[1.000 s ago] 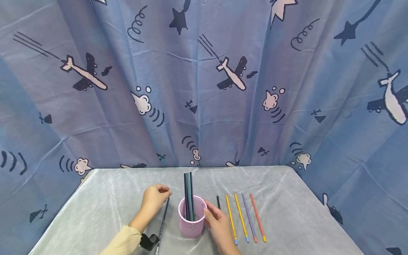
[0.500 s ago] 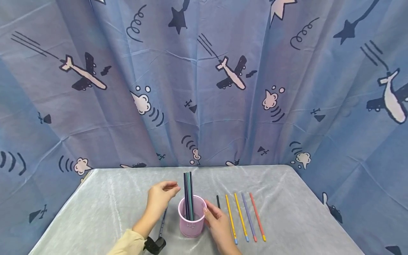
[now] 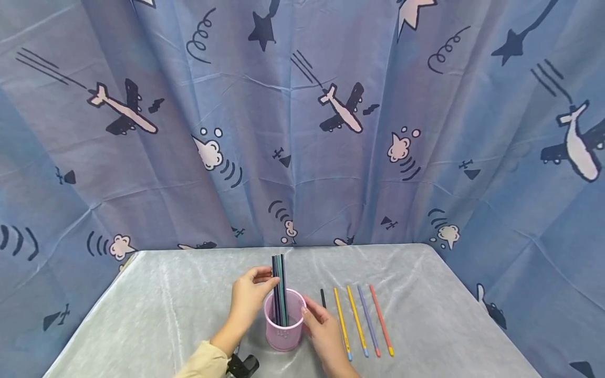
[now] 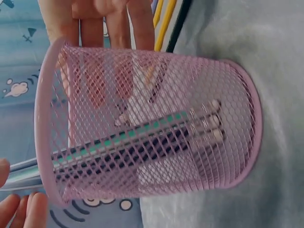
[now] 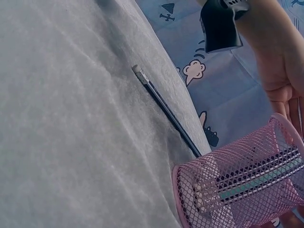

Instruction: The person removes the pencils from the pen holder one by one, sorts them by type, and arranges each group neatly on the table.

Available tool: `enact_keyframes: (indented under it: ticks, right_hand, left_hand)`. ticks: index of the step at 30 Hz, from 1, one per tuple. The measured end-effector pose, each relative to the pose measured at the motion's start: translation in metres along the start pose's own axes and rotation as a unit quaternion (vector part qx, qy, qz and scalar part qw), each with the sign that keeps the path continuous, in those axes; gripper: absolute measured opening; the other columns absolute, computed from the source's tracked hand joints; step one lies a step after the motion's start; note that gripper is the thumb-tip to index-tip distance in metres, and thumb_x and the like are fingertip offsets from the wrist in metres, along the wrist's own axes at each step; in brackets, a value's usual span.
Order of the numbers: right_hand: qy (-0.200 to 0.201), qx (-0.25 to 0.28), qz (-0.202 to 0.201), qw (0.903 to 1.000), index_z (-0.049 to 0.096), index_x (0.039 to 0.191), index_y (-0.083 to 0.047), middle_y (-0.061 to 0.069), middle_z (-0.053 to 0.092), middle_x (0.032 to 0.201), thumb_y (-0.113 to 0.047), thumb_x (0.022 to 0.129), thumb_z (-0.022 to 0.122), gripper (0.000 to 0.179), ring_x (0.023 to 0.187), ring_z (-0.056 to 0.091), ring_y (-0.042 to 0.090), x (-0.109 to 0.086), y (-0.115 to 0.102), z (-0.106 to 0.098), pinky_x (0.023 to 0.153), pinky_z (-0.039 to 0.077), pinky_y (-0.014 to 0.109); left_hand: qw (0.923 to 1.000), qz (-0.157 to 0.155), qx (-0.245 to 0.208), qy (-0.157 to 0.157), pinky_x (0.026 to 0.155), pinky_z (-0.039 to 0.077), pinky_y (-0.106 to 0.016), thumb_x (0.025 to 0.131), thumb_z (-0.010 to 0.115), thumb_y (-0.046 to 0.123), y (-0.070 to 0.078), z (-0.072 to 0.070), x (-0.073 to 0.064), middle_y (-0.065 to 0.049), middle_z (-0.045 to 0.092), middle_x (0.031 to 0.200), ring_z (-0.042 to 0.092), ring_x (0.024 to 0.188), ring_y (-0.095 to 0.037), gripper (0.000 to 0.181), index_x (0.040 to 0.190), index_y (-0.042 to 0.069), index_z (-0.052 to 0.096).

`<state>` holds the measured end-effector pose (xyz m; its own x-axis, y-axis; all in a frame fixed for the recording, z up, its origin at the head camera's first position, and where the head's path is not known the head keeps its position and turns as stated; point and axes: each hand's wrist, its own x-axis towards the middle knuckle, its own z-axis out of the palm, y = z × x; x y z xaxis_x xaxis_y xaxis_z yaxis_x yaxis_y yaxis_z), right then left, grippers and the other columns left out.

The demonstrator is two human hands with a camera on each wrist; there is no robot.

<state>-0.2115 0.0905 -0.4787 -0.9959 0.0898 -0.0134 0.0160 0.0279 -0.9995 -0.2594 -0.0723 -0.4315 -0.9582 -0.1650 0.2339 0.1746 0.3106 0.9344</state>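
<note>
A pink mesh pencil cup (image 3: pixel 283 338) stands upright on the table, tilted sideways in both wrist views. My right hand (image 3: pixel 326 336) grips its right side, thumb over the rim and fingers against the mesh. Inside leans a bundle of dark and green pencils (image 3: pixel 281 289), eraser ends down. My left hand (image 3: pixel 250 294) is at the upper part of this bundle, thumb in front and fingertips right beside the pencils. A dark striped pencil (image 5: pixel 168 111) with a white eraser lies on the cloth beside the cup; my left wrist hides most of it in the head view.
Right of the cup lie a black pencil (image 3: pixel 323 298), two yellow pencils (image 3: pixel 357 320), a purple pencil (image 3: pixel 369 321) and a red pencil (image 3: pixel 381 320), roughly in a row. A grey cloth (image 3: pixel 439 310) covers the table. Behind hangs a blue patterned curtain (image 3: pixel 302 210).
My left hand has moved right, from above the lone dark pencil to the pencils standing in the cup. My right hand and the cup have stayed in place.
</note>
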Motion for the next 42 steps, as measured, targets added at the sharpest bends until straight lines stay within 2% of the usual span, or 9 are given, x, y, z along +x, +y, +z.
enact_keyframes:
  ticks: [6, 11, 23, 33, 37, 42]
  right_hand:
    - [0.005, -0.004, 0.007, 1.0, 0.053, 0.138, 0.006, 0.027, 0.059, 0.135, -0.019, 0.1, 0.059, 0.045, 0.118, 0.063, 0.031, -0.001, -0.002, 0.0, 0.092, 0.06, 0.035]
    - [0.001, 0.0, 0.005, 1.0, 0.053, 0.138, 0.006, 0.027, 0.059, 0.135, -0.017, 0.1, 0.058, 0.045, 0.119, 0.063, 0.029, -0.001, -0.002, 0.0, 0.092, 0.059, 0.036]
    - [-0.007, 0.013, 0.003, 0.9999, 0.051, 0.138, 0.01, 0.028, 0.059, 0.135, -0.015, 0.101, 0.057, 0.045, 0.121, 0.061, 0.03, -0.001, 0.0, -0.001, 0.092, 0.059, 0.034]
    - [0.001, 0.007, 0.006, 1.0, 0.052, 0.138, 0.008, 0.028, 0.058, 0.136, -0.016, 0.101, 0.058, 0.044, 0.12, 0.062, 0.031, 0.0, 0.0, 0.0, 0.091, 0.06, 0.035]
    - [0.004, 0.004, 0.006, 1.0, 0.052, 0.138, 0.008, 0.028, 0.059, 0.136, -0.015, 0.1, 0.058, 0.044, 0.119, 0.063, 0.032, 0.001, 0.0, 0.001, 0.091, 0.06, 0.035]
    - [0.0, 0.006, 0.004, 1.0, 0.052, 0.138, 0.009, 0.029, 0.058, 0.136, -0.015, 0.101, 0.057, 0.044, 0.121, 0.061, 0.033, 0.0, -0.001, 0.0, 0.092, 0.059, 0.036]
  left_hand:
    - [0.9999, 0.003, -0.016, 0.005, 0.073, 0.061, -0.028, 0.082, 0.079, 0.009, 0.003, 0.005, -0.002, -0.019, 0.075, 0.099, 0.073, 0.09, -0.027, 0.028, 0.105, -0.005, 0.071]
    - [1.0, 0.0, -0.009, 0.003, 0.072, 0.062, -0.03, 0.082, 0.078, 0.006, 0.002, 0.008, -0.001, -0.02, 0.074, 0.099, 0.072, 0.089, -0.027, 0.026, 0.105, -0.005, 0.07]
    - [0.9998, 0.01, 0.007, 0.016, 0.068, 0.06, -0.023, 0.083, 0.074, 0.002, -0.003, 0.013, 0.003, -0.017, 0.074, 0.094, 0.07, 0.084, -0.023, 0.018, 0.1, -0.003, 0.071]
    - [0.9989, 0.025, -0.006, 0.038, 0.071, 0.056, -0.018, 0.085, 0.074, 0.006, 0.012, 0.003, 0.005, -0.015, 0.075, 0.093, 0.07, 0.084, -0.021, 0.015, 0.098, -0.001, 0.073]
    - [0.9985, 0.017, -0.038, 0.035, 0.072, 0.058, -0.016, 0.086, 0.073, 0.006, 0.022, -0.003, 0.004, -0.016, 0.075, 0.096, 0.069, 0.086, -0.019, 0.016, 0.101, -0.002, 0.072]
    - [0.9966, 0.026, -0.074, 0.026, 0.073, 0.06, -0.017, 0.087, 0.072, 0.004, 0.036, -0.009, 0.002, -0.018, 0.074, 0.098, 0.07, 0.087, -0.02, 0.017, 0.102, -0.004, 0.071]
